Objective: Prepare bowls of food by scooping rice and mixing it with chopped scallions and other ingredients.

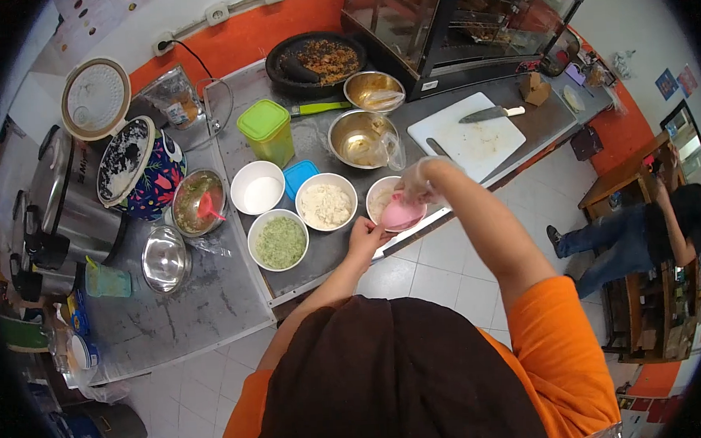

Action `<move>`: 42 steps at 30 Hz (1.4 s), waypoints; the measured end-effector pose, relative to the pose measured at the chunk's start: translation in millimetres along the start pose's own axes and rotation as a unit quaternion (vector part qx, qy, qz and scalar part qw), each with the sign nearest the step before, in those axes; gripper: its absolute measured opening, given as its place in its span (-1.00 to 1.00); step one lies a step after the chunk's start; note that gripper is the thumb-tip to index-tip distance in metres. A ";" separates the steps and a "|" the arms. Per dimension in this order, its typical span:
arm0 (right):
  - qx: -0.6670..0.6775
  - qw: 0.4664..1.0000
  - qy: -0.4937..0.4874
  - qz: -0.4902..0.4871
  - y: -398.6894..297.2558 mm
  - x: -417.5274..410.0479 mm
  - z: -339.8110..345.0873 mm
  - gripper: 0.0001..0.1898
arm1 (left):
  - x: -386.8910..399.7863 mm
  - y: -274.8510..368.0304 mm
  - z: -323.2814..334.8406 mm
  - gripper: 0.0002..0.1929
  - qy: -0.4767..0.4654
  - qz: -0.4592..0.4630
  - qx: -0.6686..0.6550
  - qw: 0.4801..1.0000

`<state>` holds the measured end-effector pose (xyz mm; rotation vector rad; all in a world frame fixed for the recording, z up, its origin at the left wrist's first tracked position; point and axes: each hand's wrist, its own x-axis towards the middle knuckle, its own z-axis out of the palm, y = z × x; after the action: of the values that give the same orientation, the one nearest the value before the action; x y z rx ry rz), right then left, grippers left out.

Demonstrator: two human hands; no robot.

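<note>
My right hand (418, 183), in a clear plastic glove, grips a pink scoop (402, 214) inside a white paper bowl (371, 192) near the counter's front edge. Bare fingers of my left hand (368, 237) touch that bowl's left rim. Beside it stands a bowl of white rice (326, 202). Farther left are a bowl of pale green food (280, 241), its exact kind unclear, and an empty-looking white bowl (258, 188). A blue lid (301, 177) lies between the bowls. Behind my right hand, a steel bowl (352, 138) holds a crumpled plastic glove or bag.
A cutting board (471, 144) bears a knife (492, 114). Farther back stand a stone mortar (277, 59), a green tub (266, 134) and a glass display case (400, 26). At left are a floral rice cooker (158, 181) and steel pots (82, 203). Another person (625, 240) is at right.
</note>
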<state>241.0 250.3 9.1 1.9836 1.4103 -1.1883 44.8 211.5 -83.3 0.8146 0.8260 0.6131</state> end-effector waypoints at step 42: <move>-0.095 0.923 0.298 -0.225 -658.6 100.5 -128.7 -0.51 | -95.4 290.5 -497.0 -0.01 0.287 0.323 0.331 0.839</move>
<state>-297.1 657.7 79.7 2.0292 2.2813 -0.5663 -463.4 490.1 -15.9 1.6208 1.3597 1.2432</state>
